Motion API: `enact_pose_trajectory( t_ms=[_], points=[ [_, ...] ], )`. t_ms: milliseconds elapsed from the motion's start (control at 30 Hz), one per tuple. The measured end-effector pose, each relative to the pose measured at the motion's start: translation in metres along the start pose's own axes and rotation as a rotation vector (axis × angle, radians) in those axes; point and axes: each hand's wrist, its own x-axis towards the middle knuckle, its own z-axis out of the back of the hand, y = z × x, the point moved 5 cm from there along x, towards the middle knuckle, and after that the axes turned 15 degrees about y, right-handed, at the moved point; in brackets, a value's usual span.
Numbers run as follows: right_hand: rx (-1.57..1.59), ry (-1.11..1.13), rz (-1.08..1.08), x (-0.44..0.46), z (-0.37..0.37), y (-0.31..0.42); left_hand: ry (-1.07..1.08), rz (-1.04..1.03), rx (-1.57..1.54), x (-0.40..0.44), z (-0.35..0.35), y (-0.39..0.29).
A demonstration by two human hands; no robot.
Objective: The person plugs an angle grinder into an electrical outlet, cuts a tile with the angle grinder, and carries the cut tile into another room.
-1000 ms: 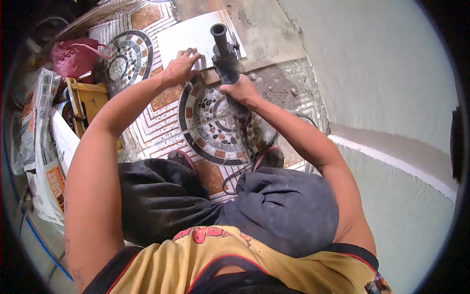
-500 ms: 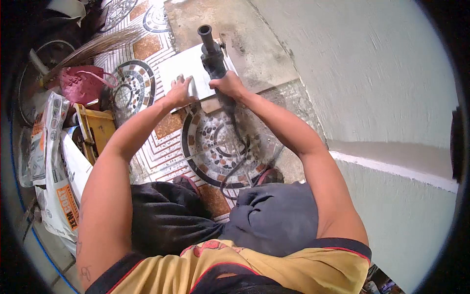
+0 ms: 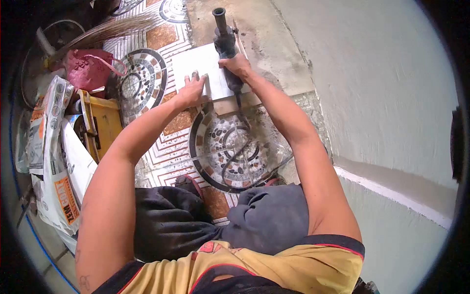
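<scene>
A white tile [image 3: 196, 61] lies on the patterned floor in front of me, with a tan board [image 3: 230, 105] partly showing under its near edge. My left hand [image 3: 192, 89] rests on the tile near its close edge, fingers spread. My right hand [image 3: 237, 66] is wrapped around the body of a black corded angle grinder [image 3: 225, 45]. The grinder lies over the tile's right side, its side handle pointing up toward the camera. A thin disc edge [image 3: 236, 30] shows at its right; where it meets the tile cannot be made out.
The grinder's cord [image 3: 227, 164] loops over the floor near my feet. On the left are a cement bag [image 3: 61, 181], a yellow container [image 3: 105, 120], a pink bag [image 3: 88, 71] and a straw broom [image 3: 105, 34]. A grey wall [image 3: 382, 88] rises at the right.
My right hand and the grinder have moved a little farther away along the tile. My left hand still rests on the tile. The whole view has shifted slightly.
</scene>
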Motion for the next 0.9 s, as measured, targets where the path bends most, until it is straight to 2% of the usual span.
enact_pose_trajectory(
  t_ms=[900],
  points=[
    [0.057, 0.056, -0.023, 0.010, -0.002, -0.008, 0.050, 0.109, -0.039, -0.004, 0.004, -0.005]
  ],
)
